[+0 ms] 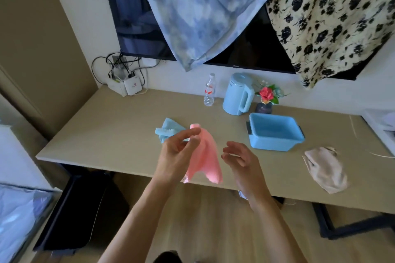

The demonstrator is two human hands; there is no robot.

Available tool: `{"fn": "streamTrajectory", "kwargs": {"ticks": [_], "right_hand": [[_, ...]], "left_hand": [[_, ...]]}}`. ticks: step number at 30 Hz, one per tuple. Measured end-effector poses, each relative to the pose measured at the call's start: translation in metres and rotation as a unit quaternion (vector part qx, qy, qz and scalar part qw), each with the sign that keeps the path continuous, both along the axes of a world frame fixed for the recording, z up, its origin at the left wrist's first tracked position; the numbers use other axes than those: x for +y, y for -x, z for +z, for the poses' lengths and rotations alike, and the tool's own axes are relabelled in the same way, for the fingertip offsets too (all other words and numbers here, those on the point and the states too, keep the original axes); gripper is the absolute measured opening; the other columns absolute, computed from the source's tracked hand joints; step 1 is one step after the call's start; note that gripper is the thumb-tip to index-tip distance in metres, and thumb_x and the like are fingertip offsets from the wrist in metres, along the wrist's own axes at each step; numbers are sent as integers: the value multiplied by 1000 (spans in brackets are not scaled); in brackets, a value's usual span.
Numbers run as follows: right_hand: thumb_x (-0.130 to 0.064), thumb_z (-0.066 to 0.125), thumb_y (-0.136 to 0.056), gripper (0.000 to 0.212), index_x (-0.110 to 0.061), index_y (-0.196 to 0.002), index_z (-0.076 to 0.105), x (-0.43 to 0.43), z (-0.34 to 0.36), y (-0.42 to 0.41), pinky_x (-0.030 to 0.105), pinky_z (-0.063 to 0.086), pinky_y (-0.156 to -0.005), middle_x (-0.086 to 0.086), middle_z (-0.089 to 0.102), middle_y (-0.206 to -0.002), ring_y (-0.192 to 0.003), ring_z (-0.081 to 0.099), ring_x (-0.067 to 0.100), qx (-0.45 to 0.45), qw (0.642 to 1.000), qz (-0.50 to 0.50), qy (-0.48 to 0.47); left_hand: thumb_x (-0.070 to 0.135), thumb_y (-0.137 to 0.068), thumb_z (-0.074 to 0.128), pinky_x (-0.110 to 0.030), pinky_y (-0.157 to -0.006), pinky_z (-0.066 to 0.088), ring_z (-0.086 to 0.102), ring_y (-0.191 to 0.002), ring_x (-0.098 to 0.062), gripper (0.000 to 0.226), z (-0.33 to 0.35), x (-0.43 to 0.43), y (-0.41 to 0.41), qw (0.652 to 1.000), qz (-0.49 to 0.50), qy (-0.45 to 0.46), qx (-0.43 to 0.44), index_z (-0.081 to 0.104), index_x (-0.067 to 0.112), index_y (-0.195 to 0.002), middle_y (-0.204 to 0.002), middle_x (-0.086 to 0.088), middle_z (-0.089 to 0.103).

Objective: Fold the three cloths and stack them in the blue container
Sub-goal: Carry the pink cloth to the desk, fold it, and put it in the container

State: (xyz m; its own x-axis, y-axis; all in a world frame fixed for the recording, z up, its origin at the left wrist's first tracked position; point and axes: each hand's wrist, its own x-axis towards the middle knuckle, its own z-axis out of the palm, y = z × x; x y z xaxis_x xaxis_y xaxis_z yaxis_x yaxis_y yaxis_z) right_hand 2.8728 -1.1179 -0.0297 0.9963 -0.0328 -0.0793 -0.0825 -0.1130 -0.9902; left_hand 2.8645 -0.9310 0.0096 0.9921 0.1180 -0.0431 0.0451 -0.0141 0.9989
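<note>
Hanging from pinched left fingers (192, 134), pink cloth (206, 156); right fingers (232, 151) spread beside.

Head camera looks forward and down, close above the desk (128, 126).

Both forearms are bare, with no sleeves in view; the left hand (175, 153) wears no glove. The right hand (241, 159) is likewise ungloved; a small pale tag sits at its wrist.

Above a beige table (106, 126), the left hand (177, 153) pinches a hanging pink cloth (207, 156), the right hand (241, 158) open beside it, between a light-blue cloth (168, 129) and a blue container (275, 132), near a cream cloth (324, 168).
</note>
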Motion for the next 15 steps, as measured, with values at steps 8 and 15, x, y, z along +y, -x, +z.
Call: {"fn": "streamTrajectory", "kwargs": {"ticks": [8,15], "right_hand": [[-7,76,-77,49,-26,-120,62,21,-32,-112,31,59,-80,-5,75,-107,-97,73,14,23,996,54,66],[-10,78,-73,24,-23,-88,64,33,-79,-200,19,49,-62,-11,70,-75,-68,65,10,48,985,-58,153]], "left_hand": [[41,-80,64,-37,-91,57,72,-98,-13,37,-49,-7,-135,993,-110,11,48,73,30,-114,-104,1,77],[31,-87,63,-29,-84,57,69,-96,-13,34,-106,6,-240,979,-192,-40,60,66,26,-120,-113,6,71]]}}
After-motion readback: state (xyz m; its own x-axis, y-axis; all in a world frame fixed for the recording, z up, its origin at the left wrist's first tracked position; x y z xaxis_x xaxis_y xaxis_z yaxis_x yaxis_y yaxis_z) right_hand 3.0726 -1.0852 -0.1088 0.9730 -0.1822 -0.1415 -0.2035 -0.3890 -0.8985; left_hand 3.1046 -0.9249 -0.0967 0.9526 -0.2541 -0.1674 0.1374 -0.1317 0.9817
